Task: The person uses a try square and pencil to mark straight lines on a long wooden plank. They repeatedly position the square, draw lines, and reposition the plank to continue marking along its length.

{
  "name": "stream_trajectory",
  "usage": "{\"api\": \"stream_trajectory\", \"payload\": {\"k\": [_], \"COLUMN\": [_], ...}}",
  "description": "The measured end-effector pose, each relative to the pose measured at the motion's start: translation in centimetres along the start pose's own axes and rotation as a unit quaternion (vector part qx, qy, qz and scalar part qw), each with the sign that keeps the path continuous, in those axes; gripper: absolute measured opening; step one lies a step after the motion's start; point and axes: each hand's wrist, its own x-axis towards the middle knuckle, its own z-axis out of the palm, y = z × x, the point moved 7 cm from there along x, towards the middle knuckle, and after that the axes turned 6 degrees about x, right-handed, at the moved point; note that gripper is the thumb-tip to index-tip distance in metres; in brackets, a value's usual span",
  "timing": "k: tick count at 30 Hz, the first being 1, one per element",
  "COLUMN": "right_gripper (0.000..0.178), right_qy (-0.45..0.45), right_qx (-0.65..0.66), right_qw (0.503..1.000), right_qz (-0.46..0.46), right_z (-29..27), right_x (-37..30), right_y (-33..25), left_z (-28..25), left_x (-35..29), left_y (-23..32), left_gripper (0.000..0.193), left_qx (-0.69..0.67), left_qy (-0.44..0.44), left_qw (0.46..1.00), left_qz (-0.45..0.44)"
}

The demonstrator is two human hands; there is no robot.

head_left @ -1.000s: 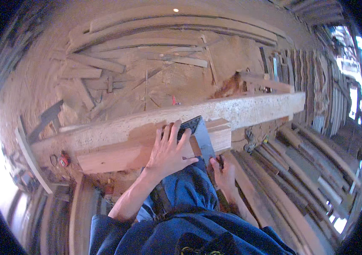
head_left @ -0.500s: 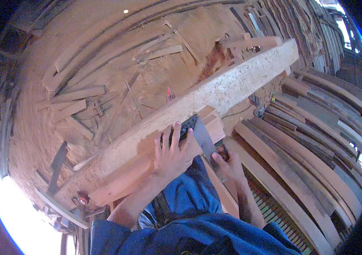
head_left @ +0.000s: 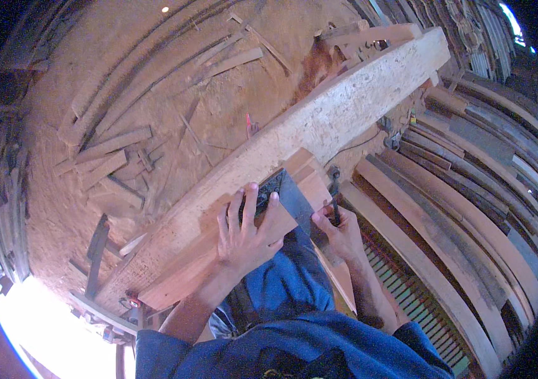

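A reddish timber piece [head_left: 180, 271] lies along the near side of a long, thick beam [head_left: 357, 101]. Across the timber, close to its right end, rests a try square with a dark stock and a grey metal blade [head_left: 297, 201]. My left hand [head_left: 247, 234] presses on the stock, fingers and thumb either side of it. At the blade's right edge, my right hand [head_left: 341, 235] grips a slim dark pencil-like stick [head_left: 336, 211], held roughly upright. Its tip is too small to make out.
Long boards [head_left: 420, 246] lie in rows at the right. Wood offcuts [head_left: 114, 142] and a longer strip [head_left: 237, 61] litter the sawdust-covered floor beyond the beam. A small red-and-black object [head_left: 132, 302] sits by the timber's left end.
The view has shifted a little. The square's blade now shows broader and flatter on the timber. My right hand has turned, bringing the dark stick more upright; my left hand stays on the stock.
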Motion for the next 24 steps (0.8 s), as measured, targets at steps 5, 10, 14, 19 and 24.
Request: {"api": "stream_trajectory", "payload": {"k": [5,10,14,19,24], "right_gripper": [0.018,0.015,0.014,0.020,0.019], "right_qy": [-0.004,-0.007,-0.021,-0.020,-0.028], "right_qx": [-0.025,-0.020,0.006,-0.003,0.030], "right_qw": [1.000,0.999,1.000,1.000,0.998], "right_qz": [-0.005,0.030,0.009,0.019,0.049], "right_z": [-0.1,-0.2,-0.2,-0.4,-0.4], "right_x": [0.2,0.5,0.6,0.8,0.7], "right_y": [-0.2,0.3,0.3,0.5,0.9], "left_z": [0.2,0.2,0.3,0.2,0.2], "left_x": [0.0,0.1,0.1,0.1,0.2], "left_y": [0.0,0.1,0.1,0.1,0.1], "left_gripper": [0.102,0.100,0.100,0.103,0.105], "left_qx": [-0.001,-0.004,-0.002,-0.003,0.002], "left_qy": [-0.004,-0.001,-0.006,0.001,0.013], "left_qw": [1.000,1.000,1.000,1.000,1.000], "left_qz": [-0.005,0.001,0.001,0.008,0.011]}}
